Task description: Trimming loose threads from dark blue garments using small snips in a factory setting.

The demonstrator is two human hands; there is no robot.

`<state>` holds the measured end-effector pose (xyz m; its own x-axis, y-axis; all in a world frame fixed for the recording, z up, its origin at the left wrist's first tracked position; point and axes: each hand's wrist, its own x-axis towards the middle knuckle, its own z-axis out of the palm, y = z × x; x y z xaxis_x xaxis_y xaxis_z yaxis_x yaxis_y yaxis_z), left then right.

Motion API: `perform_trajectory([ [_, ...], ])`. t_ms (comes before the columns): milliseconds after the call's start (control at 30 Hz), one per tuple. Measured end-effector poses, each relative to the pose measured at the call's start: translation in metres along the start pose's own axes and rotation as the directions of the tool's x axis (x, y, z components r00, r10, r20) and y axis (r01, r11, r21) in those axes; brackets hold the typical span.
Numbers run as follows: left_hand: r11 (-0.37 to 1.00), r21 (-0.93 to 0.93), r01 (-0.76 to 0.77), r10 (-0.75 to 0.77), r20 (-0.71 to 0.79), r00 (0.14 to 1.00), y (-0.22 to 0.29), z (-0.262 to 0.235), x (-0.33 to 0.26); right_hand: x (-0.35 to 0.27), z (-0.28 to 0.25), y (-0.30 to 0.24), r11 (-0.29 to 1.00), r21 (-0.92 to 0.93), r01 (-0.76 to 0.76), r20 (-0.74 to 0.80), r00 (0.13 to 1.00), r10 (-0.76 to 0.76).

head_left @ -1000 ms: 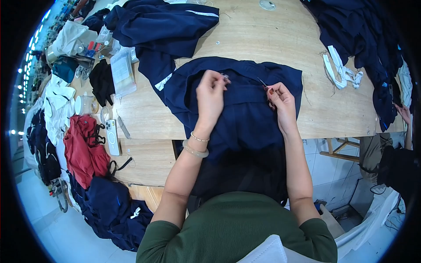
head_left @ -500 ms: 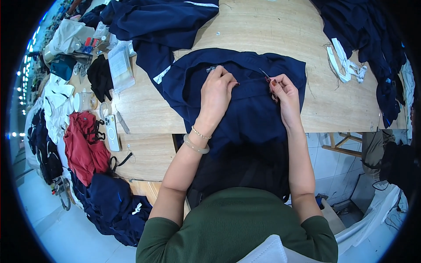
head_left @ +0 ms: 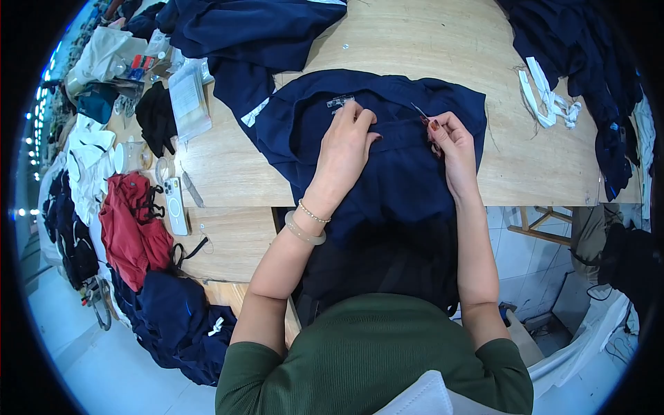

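Note:
A navy garment (head_left: pixel 408 190) lies across the table's near edge, its wide opening facing up and its lower part hanging toward my lap. Inside the opening shows a small label (head_left: pixel 339 104). My left hand (head_left: pixel 348 142) is closed at the opening's near edge, fingers bent and pinching the navy cloth. Over the right side of the garment, my right hand (head_left: pixel 449 140) is closed around small scissors (head_left: pixel 419 112). Their thin metal tip points up and left, apart from my left fingers. The handles are mostly hidden by my fingers.
More navy cloth (head_left: pixel 256 34) lies at the far left, and another navy pile (head_left: pixel 574 55) at the right beside white strips (head_left: pixel 543 97). To the left are a phone (head_left: pixel 176 206), a grey blade-shaped tool (head_left: pixel 192 189), a red garment (head_left: pixel 135 228) and bagged papers (head_left: pixel 188 104).
My left hand has shifted slightly right and its fingers have opened a little from the label, which shows more. My right hand keeps the scissors in nearly the same place.

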<state>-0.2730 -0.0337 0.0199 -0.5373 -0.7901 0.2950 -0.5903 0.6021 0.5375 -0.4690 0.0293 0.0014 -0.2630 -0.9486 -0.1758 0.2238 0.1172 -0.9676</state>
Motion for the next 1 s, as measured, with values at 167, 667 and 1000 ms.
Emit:
perform_trajectory([
  [167,0.995,-0.013,0.099,-0.099,0.002,0.995,0.008,0.002,0.002,0.0,-0.001,0.001,1.0,-0.001,0.01,0.006,1.0,-0.01],
  [667,0.992,-0.008,0.128,-0.126,0.111,0.986,0.0,-0.007,0.01,0.002,0.004,-0.005,0.986,-0.164,0.0,0.027,1.0,0.005],
  [1000,0.97,-0.124,0.209,-0.19,0.149,0.97,-0.005,-0.006,0.013,-0.008,0.02,-0.015,0.589,-0.714,0.38,0.115,0.892,-0.437],
])
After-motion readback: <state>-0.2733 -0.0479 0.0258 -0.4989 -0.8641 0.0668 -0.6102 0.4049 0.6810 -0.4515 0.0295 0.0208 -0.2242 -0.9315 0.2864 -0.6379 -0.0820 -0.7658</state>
